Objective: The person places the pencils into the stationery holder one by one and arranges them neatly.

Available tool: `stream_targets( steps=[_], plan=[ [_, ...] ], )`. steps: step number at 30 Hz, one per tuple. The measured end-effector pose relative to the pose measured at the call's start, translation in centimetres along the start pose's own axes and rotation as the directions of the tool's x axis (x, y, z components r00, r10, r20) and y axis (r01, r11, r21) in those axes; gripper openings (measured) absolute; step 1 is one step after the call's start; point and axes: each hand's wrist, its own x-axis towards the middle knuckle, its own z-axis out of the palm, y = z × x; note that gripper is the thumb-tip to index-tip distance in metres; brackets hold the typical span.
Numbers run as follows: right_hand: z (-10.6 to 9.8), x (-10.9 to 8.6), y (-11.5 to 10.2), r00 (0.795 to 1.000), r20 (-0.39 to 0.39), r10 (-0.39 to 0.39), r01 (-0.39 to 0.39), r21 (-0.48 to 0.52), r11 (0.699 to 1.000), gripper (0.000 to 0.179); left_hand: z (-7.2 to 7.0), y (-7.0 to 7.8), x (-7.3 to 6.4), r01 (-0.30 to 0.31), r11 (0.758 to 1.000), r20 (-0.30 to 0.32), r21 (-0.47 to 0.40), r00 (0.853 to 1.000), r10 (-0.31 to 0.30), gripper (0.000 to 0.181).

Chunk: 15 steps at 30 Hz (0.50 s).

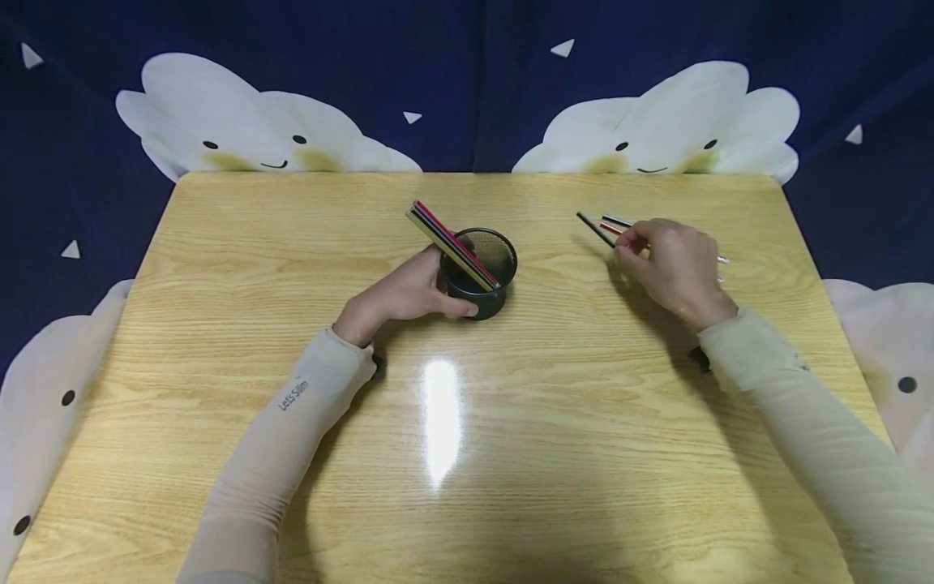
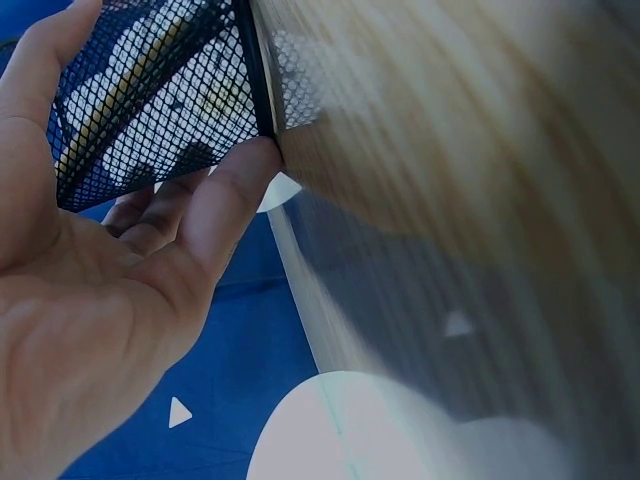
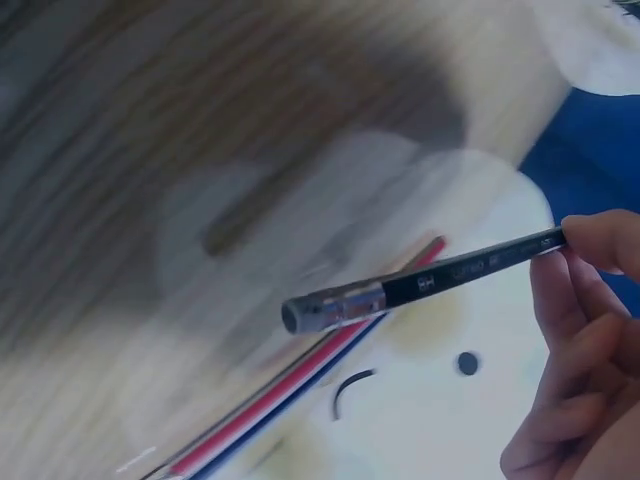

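Observation:
A black mesh pencil cup point(image 1: 490, 302) stands on the table, and my left hand point(image 1: 409, 290) grips it low on its left side. In the left wrist view, fingers and thumb curl around the mesh point(image 2: 190, 110) near its base. Several pencils point(image 1: 452, 247), red, black and yellow, lean out of the cup toward the upper left. To the right, my right hand point(image 1: 674, 264) pinches a dark pencil point(image 3: 450, 272) between thumb and fingertips. That pencil is above the table, its metal-banded eraser end point(image 3: 310, 312) sticking out toward the right wrist camera.
A red-striped pencil point(image 3: 300, 375) and a dark blue one point(image 3: 250, 430) lie side by side on the table, partly under my right hand in the head view. The wooden table point(image 1: 540, 454) ends at a dark blue curtain point(image 1: 474, 81) with white clouds.

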Motion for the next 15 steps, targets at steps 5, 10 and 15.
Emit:
stream_targets(
  steps=[5,10,15],
  plan=[
    [-0.4,0.2,-1.8,0.999,-0.02,-0.024,0.026,0.065,0.998,0.009,0.0,0.0,0.1,-0.013,1.0,0.004,-0.019,1.0,0.013,0.074],
    [-0.4,0.3,-3.4,0.996,-0.059,-0.063,0.07,0.119,0.99,0.007,0.0,0.0,0.2,-0.026,0.999,0.002,-0.028,1.0,0.026,0.074],
    [-0.5,0.6,-4.9,0.991,-0.091,-0.095,0.109,0.171,0.979,0.004,0.0,-0.1,0.2,-0.027,0.999,0.001,-0.031,1.0,0.027,0.074]
  ],
)
